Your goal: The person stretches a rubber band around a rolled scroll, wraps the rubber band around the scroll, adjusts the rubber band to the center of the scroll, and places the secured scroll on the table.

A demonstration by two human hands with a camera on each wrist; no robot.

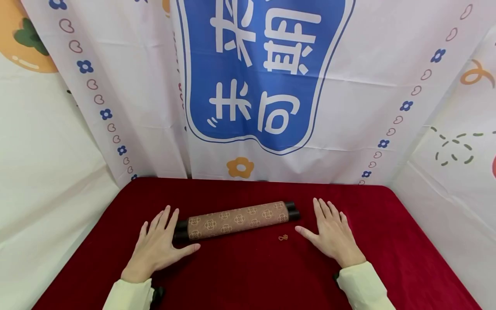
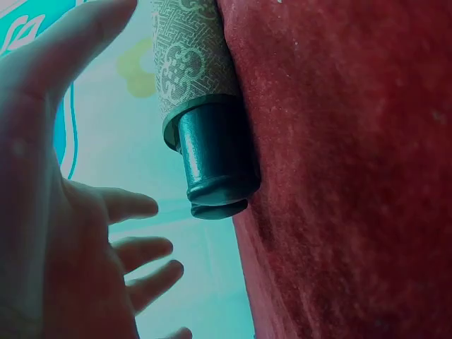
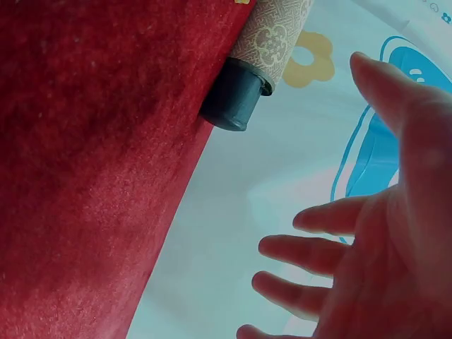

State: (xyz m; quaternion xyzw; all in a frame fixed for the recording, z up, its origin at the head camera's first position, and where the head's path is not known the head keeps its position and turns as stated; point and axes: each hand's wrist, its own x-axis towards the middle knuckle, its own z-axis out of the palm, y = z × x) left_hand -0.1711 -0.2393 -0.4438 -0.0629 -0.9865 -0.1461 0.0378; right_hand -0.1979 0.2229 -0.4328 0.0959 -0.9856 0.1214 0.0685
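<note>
A rolled-up hanging scroll (image 1: 238,220), brown with a pale flower pattern and black rod ends, lies slightly slanted on the red cloth. My left hand (image 1: 156,246) is spread beside its left end, fingers straight, thumb pointing inward below the rod ends. In the left wrist view the black knobs (image 2: 219,152) stand apart from the fingers. To the right, my right hand (image 1: 332,234) is spread with straight fingers, a short way off the scroll's right end (image 3: 233,95). A small tan knotted cord piece (image 1: 283,237) lies between the right thumb and the scroll. Both hands hold nothing.
Red velvety cloth (image 1: 248,275) covers the table. A white printed curtain (image 1: 368,86) with a blue lettered panel (image 1: 252,107) hangs right behind its far edge. More white fabric (image 1: 42,172) stands along the left and right sides.
</note>
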